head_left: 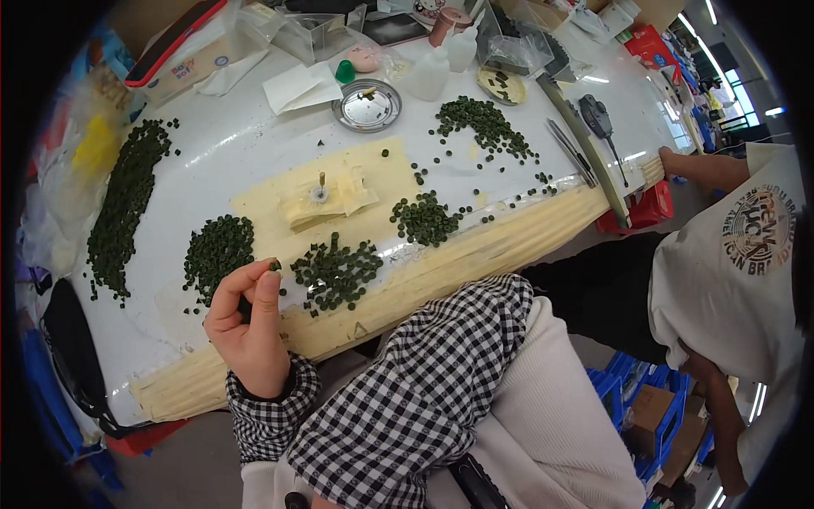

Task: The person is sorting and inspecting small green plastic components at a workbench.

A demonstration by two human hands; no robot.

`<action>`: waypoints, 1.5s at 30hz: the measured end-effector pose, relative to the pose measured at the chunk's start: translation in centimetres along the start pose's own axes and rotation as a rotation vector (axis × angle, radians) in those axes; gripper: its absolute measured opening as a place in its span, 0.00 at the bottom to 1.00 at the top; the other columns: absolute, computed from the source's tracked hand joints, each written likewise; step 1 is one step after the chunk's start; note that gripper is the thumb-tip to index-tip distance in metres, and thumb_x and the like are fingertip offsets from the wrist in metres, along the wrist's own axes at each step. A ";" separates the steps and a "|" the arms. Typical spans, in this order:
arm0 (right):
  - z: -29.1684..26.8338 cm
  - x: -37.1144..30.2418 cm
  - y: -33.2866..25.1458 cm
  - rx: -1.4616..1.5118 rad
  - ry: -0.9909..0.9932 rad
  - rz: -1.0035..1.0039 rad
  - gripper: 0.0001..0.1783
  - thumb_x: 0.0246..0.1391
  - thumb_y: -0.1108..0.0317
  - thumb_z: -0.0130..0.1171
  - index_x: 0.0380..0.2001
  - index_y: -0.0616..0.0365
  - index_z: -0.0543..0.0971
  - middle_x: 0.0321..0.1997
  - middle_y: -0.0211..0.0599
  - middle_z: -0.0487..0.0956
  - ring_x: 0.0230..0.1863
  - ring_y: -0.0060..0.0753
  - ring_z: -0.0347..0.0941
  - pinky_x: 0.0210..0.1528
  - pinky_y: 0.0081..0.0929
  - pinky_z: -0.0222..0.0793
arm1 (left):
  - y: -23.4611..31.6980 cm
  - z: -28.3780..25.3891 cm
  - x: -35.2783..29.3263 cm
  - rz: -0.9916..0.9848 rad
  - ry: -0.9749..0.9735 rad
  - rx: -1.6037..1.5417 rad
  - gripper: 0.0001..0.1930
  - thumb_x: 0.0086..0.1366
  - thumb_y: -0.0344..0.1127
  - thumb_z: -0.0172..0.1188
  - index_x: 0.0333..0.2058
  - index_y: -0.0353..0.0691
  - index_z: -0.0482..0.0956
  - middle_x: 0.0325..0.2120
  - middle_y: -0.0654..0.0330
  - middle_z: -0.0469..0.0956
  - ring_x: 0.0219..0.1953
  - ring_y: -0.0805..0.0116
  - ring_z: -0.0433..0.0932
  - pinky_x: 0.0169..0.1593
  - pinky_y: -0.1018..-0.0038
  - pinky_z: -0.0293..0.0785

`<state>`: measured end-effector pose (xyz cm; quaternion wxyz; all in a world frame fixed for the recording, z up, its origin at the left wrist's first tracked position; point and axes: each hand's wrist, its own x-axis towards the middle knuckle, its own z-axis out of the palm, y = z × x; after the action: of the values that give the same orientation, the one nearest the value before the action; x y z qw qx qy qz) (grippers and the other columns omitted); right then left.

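Observation:
My left hand (252,327) is raised over the near edge of the table, thumb and forefinger pinched on a small dark green piece (275,265). Behind and beside it lie a heap of similar pieces (219,250) and a looser group (337,273). A small upright metal pin (321,188) on a round base stands on a taped, cream-coloured pad (339,204) beyond the hand. My right arm, in a black-and-white checked sleeve (424,373), bends across my lap. Only a sliver of skin shows past its cuff at the lower edge; the right hand is out of the picture.
More green pieces form a long pile (127,204) at left and heaps at right (426,218) and far right (483,125). A round metal dish (367,105), white bottles (428,72) and tweezers (572,153) stand or lie farther back. A person (721,254) is at the right.

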<state>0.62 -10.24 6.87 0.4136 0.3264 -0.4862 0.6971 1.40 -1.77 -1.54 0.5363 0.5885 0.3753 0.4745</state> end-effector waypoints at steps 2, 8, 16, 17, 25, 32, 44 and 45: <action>0.0 0.0 0.0 0.007 -0.005 0.003 0.05 0.56 0.74 0.49 0.29 0.62 0.74 0.32 0.40 0.73 0.32 0.40 0.70 0.36 0.30 0.66 | 0.0 -0.1 0.0 0.020 -0.011 -0.002 0.06 0.62 0.27 0.58 0.37 0.33 0.78 0.17 0.75 0.63 0.18 0.86 0.55 0.22 0.85 0.48; -0.4 0.1 -0.1 0.025 -0.005 0.025 0.05 0.56 0.74 0.50 0.29 0.62 0.75 0.32 0.40 0.73 0.33 0.40 0.70 0.36 0.31 0.66 | 0.8 0.1 -0.1 -0.051 -0.017 -0.058 0.06 0.60 0.25 0.60 0.36 0.30 0.78 0.19 0.72 0.68 0.24 0.85 0.61 0.30 0.86 0.58; -1.1 -2.0 -3.1 -0.067 0.089 0.143 0.05 0.57 0.74 0.50 0.29 0.62 0.75 0.34 0.41 0.73 0.33 0.40 0.70 0.36 0.31 0.67 | 1.0 -0.1 0.2 -0.036 -0.052 -0.122 0.06 0.60 0.24 0.59 0.36 0.30 0.78 0.18 0.74 0.65 0.22 0.85 0.58 0.27 0.86 0.55; -1.5 -3.0 -4.2 -0.080 0.115 0.163 0.05 0.57 0.74 0.50 0.29 0.62 0.75 0.34 0.41 0.73 0.33 0.40 0.70 0.37 0.31 0.67 | 0.9 -0.6 0.1 -0.079 -0.048 -0.126 0.06 0.60 0.24 0.60 0.36 0.30 0.79 0.18 0.74 0.64 0.22 0.86 0.58 0.27 0.86 0.55; -1.0 -9.4 -14.0 -1.332 0.920 0.591 0.07 0.51 0.80 0.56 0.35 0.64 0.78 0.32 0.39 0.77 0.32 0.35 0.73 0.35 0.25 0.68 | 1.1 -0.4 0.2 0.003 -0.056 -0.084 0.06 0.59 0.24 0.61 0.36 0.31 0.79 0.16 0.75 0.64 0.20 0.87 0.57 0.24 0.87 0.52; -1.9 -11.3 -12.8 -1.717 1.088 0.515 0.17 0.52 0.82 0.53 0.47 0.65 0.76 0.38 0.43 0.76 0.35 0.31 0.74 0.38 0.20 0.70 | 1.2 0.0 0.2 0.030 -0.074 -0.055 0.07 0.59 0.24 0.60 0.37 0.32 0.79 0.16 0.75 0.63 0.19 0.88 0.56 0.23 0.87 0.51; -2.8 -11.9 -12.3 -1.684 1.037 0.500 0.17 0.53 0.82 0.53 0.47 0.65 0.76 0.39 0.43 0.76 0.36 0.33 0.74 0.38 0.20 0.69 | 0.8 -0.1 0.2 0.042 -0.107 -0.019 0.07 0.59 0.23 0.60 0.38 0.33 0.80 0.16 0.75 0.63 0.19 0.89 0.56 0.22 0.87 0.51; -2.8 -12.0 -12.4 -1.683 1.034 0.498 0.17 0.53 0.82 0.53 0.47 0.65 0.76 0.39 0.43 0.76 0.36 0.33 0.74 0.38 0.20 0.69 | 0.8 -0.1 0.3 0.042 -0.104 -0.024 0.07 0.58 0.23 0.61 0.37 0.33 0.80 0.16 0.74 0.64 0.18 0.88 0.56 0.22 0.87 0.51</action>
<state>16.87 -8.41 0.71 0.5116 -0.5219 -0.6348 0.2509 1.34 -1.62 -0.69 0.5523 0.6135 0.3287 0.4588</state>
